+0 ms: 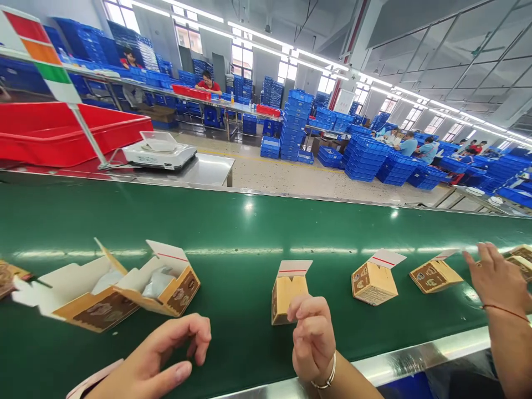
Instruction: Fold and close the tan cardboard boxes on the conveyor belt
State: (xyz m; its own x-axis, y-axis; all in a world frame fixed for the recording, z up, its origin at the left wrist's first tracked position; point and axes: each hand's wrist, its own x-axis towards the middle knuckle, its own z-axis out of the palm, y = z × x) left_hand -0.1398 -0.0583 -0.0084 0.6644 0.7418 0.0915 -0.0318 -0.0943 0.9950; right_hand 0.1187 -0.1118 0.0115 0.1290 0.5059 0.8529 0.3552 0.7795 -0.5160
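Observation:
My left hand point(166, 352) hovers low over the green belt with its fingers curled and apart, holding nothing. Just beyond it stand two open boxes, one point(180, 288) with a grey-white bag inside and another point(97, 307) to its left, also with a bag. My right hand point(313, 338), a bracelet on its wrist, is raised with bent fingers in front of a small tan box point(291, 291) whose white flap with a red line stands up. Whether the fingertips touch that box cannot be told, and nothing shows in the hand.
Two more boxes point(374, 282) point(434, 276) sit to the right on the belt point(249, 221). Another person's hand point(501, 282) reaches in at far right. Past the belt are a scale point(160, 155), a red tray point(112, 130) and stacked blue crates point(295, 124).

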